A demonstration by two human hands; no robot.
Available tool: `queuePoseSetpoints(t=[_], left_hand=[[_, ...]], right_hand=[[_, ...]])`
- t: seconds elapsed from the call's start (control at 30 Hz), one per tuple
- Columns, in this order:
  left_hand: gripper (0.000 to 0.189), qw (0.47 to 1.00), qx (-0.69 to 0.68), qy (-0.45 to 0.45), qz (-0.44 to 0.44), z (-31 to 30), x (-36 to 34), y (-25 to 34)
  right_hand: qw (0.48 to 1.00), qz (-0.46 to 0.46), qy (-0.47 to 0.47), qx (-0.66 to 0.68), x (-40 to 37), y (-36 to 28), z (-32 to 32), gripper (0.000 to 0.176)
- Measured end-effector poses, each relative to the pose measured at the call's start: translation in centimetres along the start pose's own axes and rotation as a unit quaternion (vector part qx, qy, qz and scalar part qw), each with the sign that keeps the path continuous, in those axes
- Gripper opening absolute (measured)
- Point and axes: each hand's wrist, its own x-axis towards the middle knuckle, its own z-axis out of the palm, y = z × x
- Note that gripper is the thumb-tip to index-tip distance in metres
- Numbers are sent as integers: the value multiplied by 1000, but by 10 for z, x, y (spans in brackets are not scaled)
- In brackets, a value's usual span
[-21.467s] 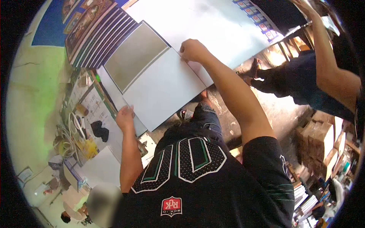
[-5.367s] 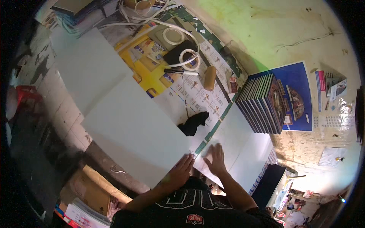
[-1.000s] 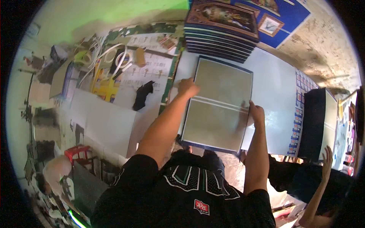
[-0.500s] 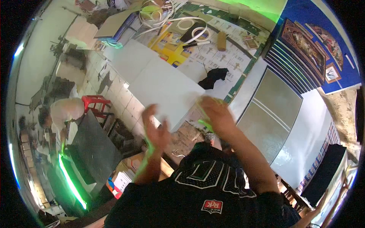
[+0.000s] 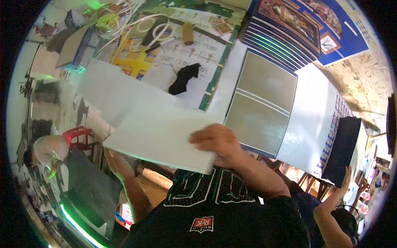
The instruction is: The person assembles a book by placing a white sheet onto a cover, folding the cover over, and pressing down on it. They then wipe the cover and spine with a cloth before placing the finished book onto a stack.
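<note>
A white board [image 5: 155, 134] is tilted up off the table in front of my torso, its near edge close to my shirt. My left hand [image 5: 118, 164] is closed at its near left corner, the fingers partly hidden behind it. My right hand [image 5: 217, 142], a little blurred, lies over the board's right end with its fingers curled and its thumb side low at the edge. Beyond it, another white board [image 5: 105, 84] lies on the table. A crumpled black cloth [image 5: 184, 78] rests on printed sheets [image 5: 196, 51] farther back.
White tubing [image 5: 159, 31] and a brown roll [image 5: 188, 34] lie at the back. To the right are grey panels [image 5: 260, 107] and stacked framed pictures [image 5: 285, 37]. A co-worker's hand [image 5: 346, 177] is at lower right; another person [image 5: 49, 149] bends near a red stool [image 5: 78, 134].
Both hands were raised apart above the flat board. Now they are at its two ends, and the board is lifted and tilted toward me. The view has turned right; a co-worker shows at lower right.
</note>
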Motion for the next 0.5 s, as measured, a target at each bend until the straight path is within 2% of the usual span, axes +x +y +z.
queuePoseSetpoints(t=[0.03, 0.07, 0.1, 0.13, 0.17, 0.2, 0.27, 0.3, 0.37, 0.47, 0.5], left_hand=[[45, 1000, -3, -10, 3, 29, -2, 17], [41, 999, -22, -27, -7, 58, -7, 34], [37, 998, -40, -45, -18, 84, -12, 47], [33, 996, -59, -62, -29, 104, -14, 52], [28, 984, -119, -78, -105, 114, -22, 48], [28, 984, 15, -146, -97, 130, -23, 50], [26, 959, 123, -253, 41, 179, -31, 43], [26, 956, 125, -261, 40, 205, -41, 41], [27, 947, 99, -275, -131, 253, -61, 36], [28, 941, 62, -288, -166, 299, -79, 16], [28, 933, 87, -298, -185, 307, -81, 12]], right_hand=[[999, 37, 27, 8, -15, -12, -21, 24], [992, 78, 93, 36, -30, -25, -36, 27], [989, 111, 95, 26, -51, -33, -59, 25], [946, 209, 228, 97, -81, -40, -58, 37], [823, 384, 394, 140, -90, -57, -62, 45], [813, 391, 424, 77, -108, -50, -73, 50], [771, 412, 485, -26, -154, -32, -87, 47], [765, 416, 490, -27, -169, -29, -94, 47], [697, 498, 514, -38, -195, -23, -107, 44], [662, 555, 501, -47, -224, -7, -128, 40], [658, 559, 502, -44, -226, -5, -137, 40]])
